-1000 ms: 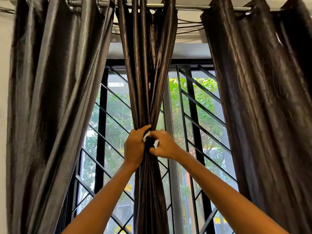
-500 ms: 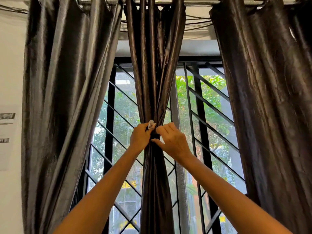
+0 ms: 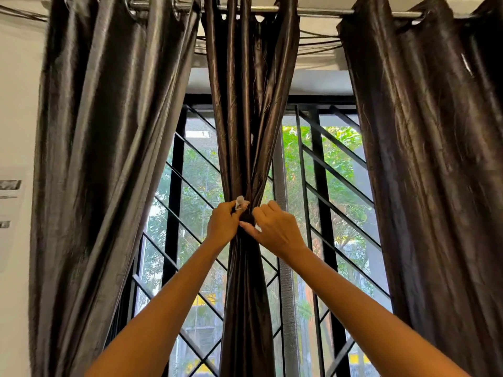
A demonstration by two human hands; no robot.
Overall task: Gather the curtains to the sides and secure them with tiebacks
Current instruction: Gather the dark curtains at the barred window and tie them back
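Three dark brown satin curtains hang from a metal rod (image 3: pixel 313 10). The middle curtain (image 3: pixel 246 104) is bunched into a narrow waist at the centre of the window. A thin white tieback (image 3: pixel 240 202) wraps that waist. My left hand (image 3: pixel 224 224) pinches one white end, which sticks up above its fingers. My right hand (image 3: pixel 275 229) presses on the waist from the right, with a bit of white tie under its fingers. The left curtain (image 3: pixel 109 159) and the right curtain (image 3: pixel 435 159) hang loose at the sides.
A black window grille (image 3: pixel 321 172) with diagonal bars stands behind the curtains, green trees beyond it. A white wall (image 3: pixel 16 104) with a paper sheet (image 3: pixel 11 213) lies to the left. Cables (image 3: pixel 315 42) run under the rod.
The view has tilted down and right. My hands have kept working at the waist of the middle curtain; the white tie end now sticks up above my left hand.
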